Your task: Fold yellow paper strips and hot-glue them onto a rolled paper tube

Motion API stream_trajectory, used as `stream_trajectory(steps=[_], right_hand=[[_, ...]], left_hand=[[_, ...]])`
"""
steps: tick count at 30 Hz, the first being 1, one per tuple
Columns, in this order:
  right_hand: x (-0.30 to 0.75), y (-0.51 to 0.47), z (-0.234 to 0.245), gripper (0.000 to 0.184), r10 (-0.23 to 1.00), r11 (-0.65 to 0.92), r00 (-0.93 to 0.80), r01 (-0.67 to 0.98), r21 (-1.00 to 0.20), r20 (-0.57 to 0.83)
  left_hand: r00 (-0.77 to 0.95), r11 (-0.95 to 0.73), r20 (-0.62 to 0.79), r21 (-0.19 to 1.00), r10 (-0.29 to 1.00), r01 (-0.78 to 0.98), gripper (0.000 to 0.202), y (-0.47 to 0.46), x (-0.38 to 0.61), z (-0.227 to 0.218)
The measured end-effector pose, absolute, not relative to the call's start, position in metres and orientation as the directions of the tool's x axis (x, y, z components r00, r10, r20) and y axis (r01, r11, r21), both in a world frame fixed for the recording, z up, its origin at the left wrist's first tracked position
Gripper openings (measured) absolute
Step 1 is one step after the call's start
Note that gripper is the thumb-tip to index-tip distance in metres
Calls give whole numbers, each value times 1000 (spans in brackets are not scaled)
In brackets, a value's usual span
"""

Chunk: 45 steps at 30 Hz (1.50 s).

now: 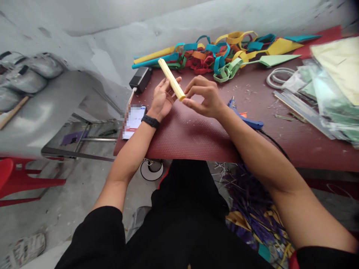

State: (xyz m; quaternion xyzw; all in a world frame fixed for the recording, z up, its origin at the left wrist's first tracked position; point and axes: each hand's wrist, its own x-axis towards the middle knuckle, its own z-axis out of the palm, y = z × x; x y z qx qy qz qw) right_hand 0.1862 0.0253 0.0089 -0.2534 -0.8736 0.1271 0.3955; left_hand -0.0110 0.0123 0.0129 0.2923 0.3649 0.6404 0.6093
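A rolled pale yellow paper tube (171, 79) slants above the dark red table (196, 134). My left hand (162, 99), with a black band on the wrist, lies palm up under the tube's middle, its fingers loosely curled against it. My right hand (203, 96) pinches the tube's near end between thumb and fingertips. Both hands hover just over the table near its left end.
A heap of coloured paper chains and strips (221, 52) lies at the back. A blue glue gun (244, 117) rests right of my hands, plastic-wrapped paper sheets (328, 89) far right. A phone (134, 121) and a black adapter (140, 79) sit at left. Paper scraps (252, 209) litter the floor.
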Motion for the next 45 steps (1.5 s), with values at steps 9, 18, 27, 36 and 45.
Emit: stream_trajectory(steps=[9, 18, 27, 36, 45], right_hand=[[184, 49, -13, 75, 747, 489, -526, 18, -872, 408], [197, 57, -3, 62, 756, 487, -502, 2, -873, 420], [234, 83, -6, 44, 817, 406, -466, 48, -912, 339], [234, 98, -19, 45, 923, 344, -219, 101, -933, 317], [240, 90, 1, 52, 844, 533, -137, 304, -789, 518]], left_hand=[[-2, -115, 129, 875, 992, -470, 20, 3, -1, 11], [-92, -326, 314, 888, 945, -325, 34, 22, -15, -10], [-181, -562, 537, 817, 824, -130, 66, 10, -38, 20], [273, -801, 795, 391, 542, 453, 38, -14, -12, 13], [382, -592, 544, 282, 747, 755, 46, 27, -52, -15]])
